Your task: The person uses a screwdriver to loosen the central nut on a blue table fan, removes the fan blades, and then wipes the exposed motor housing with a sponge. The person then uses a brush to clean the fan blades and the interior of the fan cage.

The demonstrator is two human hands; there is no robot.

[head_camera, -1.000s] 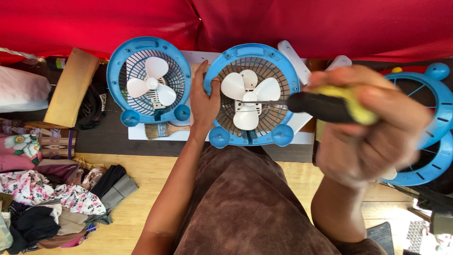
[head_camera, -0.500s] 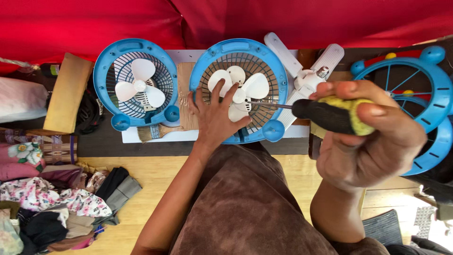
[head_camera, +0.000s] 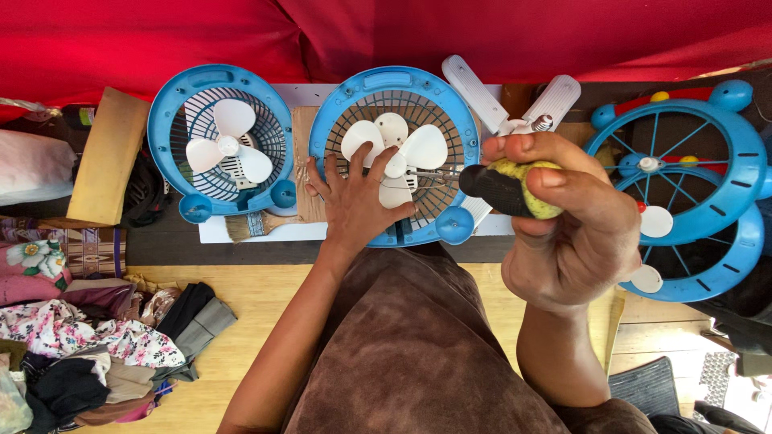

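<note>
A round blue fan body point(head_camera: 394, 88) with a white three-bladed propeller point(head_camera: 398, 145) lies flat in front of me. My left hand point(head_camera: 354, 201) rests spread on its grille and touches the blades. My right hand point(head_camera: 563, 217) grips a screwdriver with a black and yellow handle point(head_camera: 507, 186); its metal shaft point(head_camera: 430, 174) reaches toward the fan's hub. A second blue fan point(head_camera: 219, 141) with white blades lies to the left.
A paintbrush point(head_camera: 257, 225) lies between the two fans. Blue fan grilles point(head_camera: 691, 185) and white loose blades point(head_camera: 515, 100) sit at the right. A cardboard piece point(head_camera: 108, 157) and a heap of clothes point(head_camera: 88, 354) are on the left. Red cloth point(head_camera: 386, 32) hangs behind.
My left hand has slid from the fan's left rim onto the grille and blades. My right hand has brought the screwdriver in so its tip reaches the hub.
</note>
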